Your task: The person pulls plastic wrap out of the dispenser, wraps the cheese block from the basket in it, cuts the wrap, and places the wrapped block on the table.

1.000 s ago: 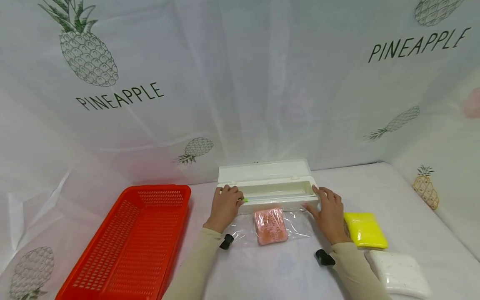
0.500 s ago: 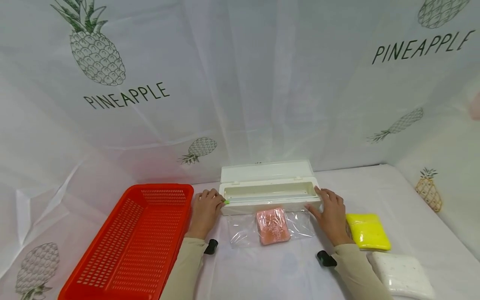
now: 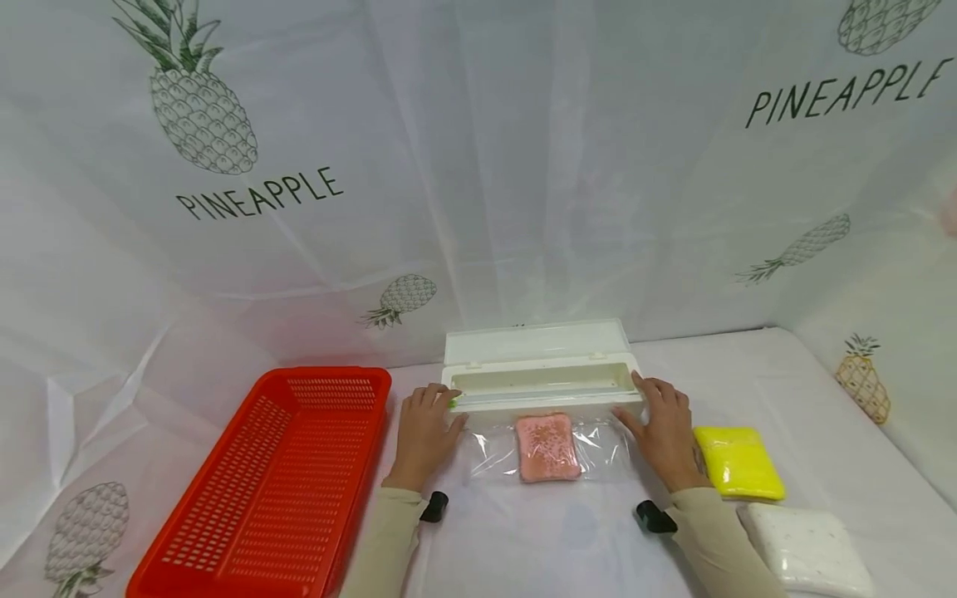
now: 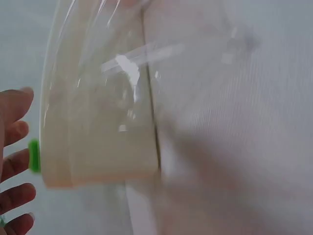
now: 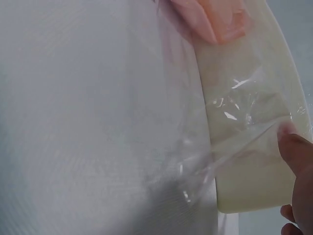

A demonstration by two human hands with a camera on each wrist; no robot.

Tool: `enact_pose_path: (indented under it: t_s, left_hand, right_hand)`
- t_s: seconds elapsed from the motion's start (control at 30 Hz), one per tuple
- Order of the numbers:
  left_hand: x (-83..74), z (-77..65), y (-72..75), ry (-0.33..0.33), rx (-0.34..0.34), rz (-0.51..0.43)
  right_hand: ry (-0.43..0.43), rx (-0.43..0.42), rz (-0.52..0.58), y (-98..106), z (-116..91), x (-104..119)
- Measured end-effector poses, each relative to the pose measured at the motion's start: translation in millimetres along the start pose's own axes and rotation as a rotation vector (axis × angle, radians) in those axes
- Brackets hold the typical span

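A white cling film dispenser (image 3: 553,407) lies with its lid (image 3: 538,340) raised at the back. Clear film (image 3: 601,440) hangs over its front, around a pink square slice (image 3: 548,448) that looks like bread or sponge. My left hand (image 3: 428,428) is at the dispenser's left end, beside the green slide cutter (image 4: 34,155); in the left wrist view its fingers are spread and pinch nothing. With my right hand (image 3: 664,428) I hold the dispenser's right end, thumb (image 5: 293,147) on the film over its front and fingers around the end.
A red plastic basket (image 3: 359,498) stands left of the left arm. To the right of the right hand lie a yellow wrapped square (image 3: 738,461) and a white wrapped one (image 3: 807,548). A pineapple-print sheet (image 3: 523,208) rises behind the dispenser.
My left hand has moved left along the dispenser, taking the green slide cutter to the left end. Its fingers have since loosened and spread. The right hand keeps its hold.
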State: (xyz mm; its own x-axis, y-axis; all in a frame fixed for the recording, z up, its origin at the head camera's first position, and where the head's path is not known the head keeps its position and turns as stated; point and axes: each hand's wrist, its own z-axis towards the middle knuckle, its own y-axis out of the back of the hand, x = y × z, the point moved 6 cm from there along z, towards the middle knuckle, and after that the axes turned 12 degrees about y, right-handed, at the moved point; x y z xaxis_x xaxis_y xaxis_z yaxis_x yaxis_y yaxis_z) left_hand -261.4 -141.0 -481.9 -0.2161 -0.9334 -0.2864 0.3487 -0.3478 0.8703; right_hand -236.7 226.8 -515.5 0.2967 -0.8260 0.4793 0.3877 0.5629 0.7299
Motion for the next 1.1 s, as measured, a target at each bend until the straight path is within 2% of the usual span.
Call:
enact_pose_path:
  t_s: [0.17,0.33,0.4,0.57,0.73,0.93,1.1]
  left_hand:
    - [-17.6,-0.8,-11.8,-0.095,-0.052,0.027]
    - [-17.0,-0.6,-16.2,-0.132,-0.139,0.046]
    - [-16.0,-0.9,-16.3,-0.137,-0.151,0.025]
    - [-17.8,-2.0,-15.8,-0.144,-0.167,-0.027]
    - [-19.2,-4.3,-16.1,-0.164,-0.224,-0.03]
    - [-20.8,-10.2,-14.2,-0.229,-0.289,-0.041]
    - [-18.3,-18.5,-14.1,-0.263,-0.254,-0.054]
  right_hand:
    - [0.009,-0.036,-0.001,3.0,-2.0,3.0]
    - [0.019,-0.057,-0.005,0.4,-1.9,6.9]
    - [0.039,-0.077,-0.002,-0.3,-1.1,7.4]
    - [0.149,-0.173,0.019,3.2,1.5,11.4]
    - [0.254,-0.23,0.014,7.6,3.4,20.5]
    - [0.365,-0.171,0.043,9.7,-0.4,28.6]
    - [0.434,-0.09,0.079,8.8,-6.9,30.5]
